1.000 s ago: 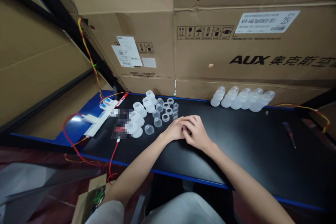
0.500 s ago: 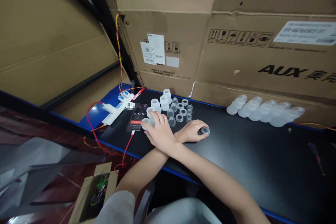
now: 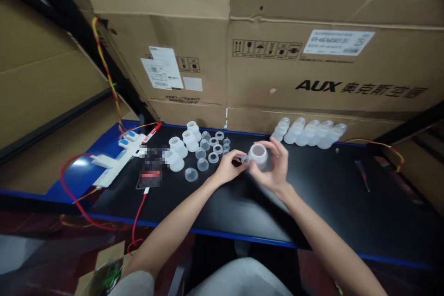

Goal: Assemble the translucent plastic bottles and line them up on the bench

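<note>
In front of my chest, my right hand point(image 3: 275, 166) is wrapped round a translucent white bottle point(image 3: 258, 163), its open mouth tilted up towards me. My left hand point(image 3: 228, 167) pinches a small clear bottle top point(image 3: 245, 159) close to the bottle's left side; fingers partly cover it, and whether the two touch I cannot tell. Left of my hands stand several open bottles point(image 3: 176, 147). Between them and my left hand lie clear dome caps point(image 3: 191, 175), white rings point(image 3: 218, 149) and small clear nipples point(image 3: 226, 141).
Several capped bottles point(image 3: 307, 134) lean in a row along the cardboard wall point(image 3: 243, 83). A screwdriver point(image 3: 362, 175) lies at the right of the black table point(image 3: 329, 203). At left are a phone point(image 3: 150, 180) on a red cable, a power strip point(image 3: 120, 159) and a red marker point(image 3: 151, 133).
My arms have uncrossed. My right hand has taken a bottle from the left group and brought it right, beside the top in my left hand. The view has swung right.
</note>
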`<state>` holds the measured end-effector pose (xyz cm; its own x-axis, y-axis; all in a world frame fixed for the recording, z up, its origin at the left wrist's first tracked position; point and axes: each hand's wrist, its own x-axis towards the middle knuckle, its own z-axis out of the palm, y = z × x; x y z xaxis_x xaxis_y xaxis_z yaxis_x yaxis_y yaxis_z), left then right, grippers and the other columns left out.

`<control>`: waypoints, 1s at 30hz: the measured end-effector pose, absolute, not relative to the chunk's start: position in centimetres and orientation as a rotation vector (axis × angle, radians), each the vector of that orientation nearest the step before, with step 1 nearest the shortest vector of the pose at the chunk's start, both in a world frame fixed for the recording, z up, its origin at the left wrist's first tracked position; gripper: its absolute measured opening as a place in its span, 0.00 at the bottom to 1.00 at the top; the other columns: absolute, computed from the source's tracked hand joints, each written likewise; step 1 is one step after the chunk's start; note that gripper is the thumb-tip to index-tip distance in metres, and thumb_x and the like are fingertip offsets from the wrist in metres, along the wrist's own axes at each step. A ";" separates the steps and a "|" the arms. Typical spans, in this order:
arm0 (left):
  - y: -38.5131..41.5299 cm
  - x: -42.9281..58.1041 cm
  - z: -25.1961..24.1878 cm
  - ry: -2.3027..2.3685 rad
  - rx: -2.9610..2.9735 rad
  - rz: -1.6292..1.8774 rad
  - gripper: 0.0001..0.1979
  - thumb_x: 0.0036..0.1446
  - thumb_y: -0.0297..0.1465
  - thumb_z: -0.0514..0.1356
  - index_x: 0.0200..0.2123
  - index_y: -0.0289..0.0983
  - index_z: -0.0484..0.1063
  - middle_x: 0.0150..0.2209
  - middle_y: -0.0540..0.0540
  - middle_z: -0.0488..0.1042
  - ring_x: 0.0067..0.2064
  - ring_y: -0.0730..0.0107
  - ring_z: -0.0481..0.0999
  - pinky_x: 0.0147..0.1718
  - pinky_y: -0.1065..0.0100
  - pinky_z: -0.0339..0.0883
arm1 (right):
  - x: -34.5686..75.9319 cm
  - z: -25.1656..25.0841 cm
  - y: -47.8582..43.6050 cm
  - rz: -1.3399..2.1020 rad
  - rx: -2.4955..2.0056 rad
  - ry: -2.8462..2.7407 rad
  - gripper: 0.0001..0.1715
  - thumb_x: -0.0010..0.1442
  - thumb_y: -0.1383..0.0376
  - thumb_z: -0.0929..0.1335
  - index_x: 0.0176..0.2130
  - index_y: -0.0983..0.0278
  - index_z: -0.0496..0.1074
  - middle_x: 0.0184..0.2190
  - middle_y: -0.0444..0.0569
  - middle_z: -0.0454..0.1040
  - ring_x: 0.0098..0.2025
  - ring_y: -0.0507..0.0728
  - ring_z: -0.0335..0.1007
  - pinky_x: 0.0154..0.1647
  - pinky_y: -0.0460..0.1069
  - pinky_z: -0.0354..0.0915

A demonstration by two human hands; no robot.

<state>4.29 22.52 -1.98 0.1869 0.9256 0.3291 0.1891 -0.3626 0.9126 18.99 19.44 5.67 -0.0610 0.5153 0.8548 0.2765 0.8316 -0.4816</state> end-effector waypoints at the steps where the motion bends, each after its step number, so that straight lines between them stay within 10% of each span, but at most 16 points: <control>1: 22.6 4.3 -1.8 1.051 1.675 1.223 0.15 0.59 0.38 0.73 0.46 0.37 0.79 0.44 0.42 0.83 0.44 0.58 0.84 0.49 0.55 0.80 | 21.4 5.5 20.0 0.193 -0.690 -1.635 0.49 0.62 0.66 0.75 0.74 0.56 0.55 0.53 0.55 0.79 0.52 0.65 0.81 0.55 0.62 0.78; 13: 21.7 3.4 -0.2 0.734 1.692 1.330 0.17 0.64 0.35 0.71 0.55 0.41 0.80 0.55 0.39 0.75 0.55 0.61 0.80 0.51 0.63 0.80 | 29.1 -0.9 20.4 0.418 -1.056 -2.006 0.53 0.67 0.57 0.76 0.78 0.54 0.49 0.63 0.57 0.77 0.61 0.67 0.78 0.64 0.65 0.72; 30: 21.2 4.1 -1.5 0.877 1.661 1.086 0.19 0.61 0.41 0.72 0.52 0.37 0.85 0.43 0.40 0.83 0.44 0.61 0.86 0.45 0.60 0.85 | 29.0 -1.6 19.6 0.111 -0.763 -2.193 0.44 0.70 0.60 0.76 0.75 0.60 0.58 0.56 0.61 0.83 0.53 0.65 0.84 0.51 0.58 0.79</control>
<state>4.06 21.22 -1.47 0.3529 0.8973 0.2651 0.0702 -0.3079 0.9488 29.03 19.65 -1.55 -0.5030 0.5563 0.6614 0.4869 0.8147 -0.3149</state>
